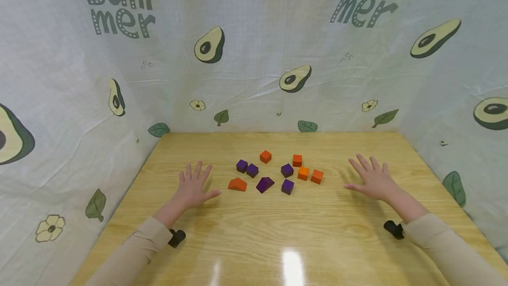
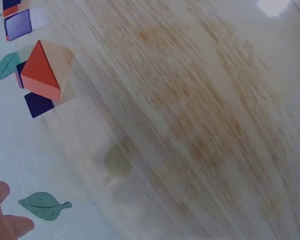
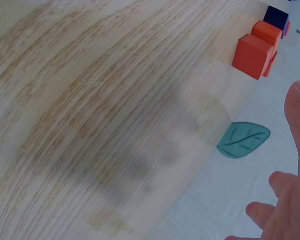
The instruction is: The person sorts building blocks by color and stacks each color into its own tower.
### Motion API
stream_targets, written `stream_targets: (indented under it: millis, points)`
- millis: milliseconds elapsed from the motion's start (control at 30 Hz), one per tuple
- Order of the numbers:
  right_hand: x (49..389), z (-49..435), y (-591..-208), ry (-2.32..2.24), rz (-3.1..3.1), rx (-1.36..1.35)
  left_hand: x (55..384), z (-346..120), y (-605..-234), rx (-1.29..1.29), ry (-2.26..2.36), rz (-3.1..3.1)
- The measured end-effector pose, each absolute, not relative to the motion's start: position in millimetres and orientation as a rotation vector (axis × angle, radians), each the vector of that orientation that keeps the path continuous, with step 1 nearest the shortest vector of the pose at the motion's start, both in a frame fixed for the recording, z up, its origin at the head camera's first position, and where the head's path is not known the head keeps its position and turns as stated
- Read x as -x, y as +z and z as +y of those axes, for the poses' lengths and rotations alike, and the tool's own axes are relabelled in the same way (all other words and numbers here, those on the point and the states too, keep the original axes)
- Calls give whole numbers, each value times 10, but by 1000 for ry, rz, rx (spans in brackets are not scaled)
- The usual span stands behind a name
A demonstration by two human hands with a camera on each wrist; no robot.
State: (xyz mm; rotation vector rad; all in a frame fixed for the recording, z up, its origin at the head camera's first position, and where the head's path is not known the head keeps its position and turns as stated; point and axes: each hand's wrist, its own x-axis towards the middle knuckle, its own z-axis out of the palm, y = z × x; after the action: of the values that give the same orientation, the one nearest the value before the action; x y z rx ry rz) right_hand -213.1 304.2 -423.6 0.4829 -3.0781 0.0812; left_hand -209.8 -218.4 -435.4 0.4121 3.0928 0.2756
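Note:
My left hand (image 1: 192,189) is spread over the left side of the wooden table, fingers straight and holding nothing. Nearest to it lies an orange wedge-shaped block (image 1: 237,184), just right of the thumb. On the other side, my right hand (image 1: 374,180) is spread the same way, with an orange-red cube (image 1: 317,176) closest to its thumb. Between the hands are a purple wedge-shaped block (image 1: 265,184), several purple cubes (image 1: 287,170) and several orange or red cubes (image 1: 265,156). In the right wrist view, a red cube (image 3: 252,56) shows beyond the thumb.
The light wooden table (image 1: 254,233) reaches back to a hanging white cloth (image 1: 250,12) printed with avocados and leaves, which also encloses both sides. Black wrist cameras (image 1: 177,238) sit at the sleeve cuffs. Light glares off the table's front.

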Motion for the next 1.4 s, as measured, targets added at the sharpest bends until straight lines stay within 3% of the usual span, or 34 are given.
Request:
stream_targets:
  millis: [333, 600, 1100, 1400]
  points:
    - [2166, 2933, -4236, 189, -3042, -553, 2130, -2048, -4324, -523, 453, 3087]
    - [2181, 2631, -4271, 378, -2968, -690, 2103, -1664, -4278, -493, 798, 2995]
    - [2180, 1821, -4431, 1001, -3025, -494, 2085, -769, -4457, -578, 1123, 2813]
    - [2234, 1552, -4573, 1001, -2975, -446, 2170, -381, -4525, -547, 1034, 2819]
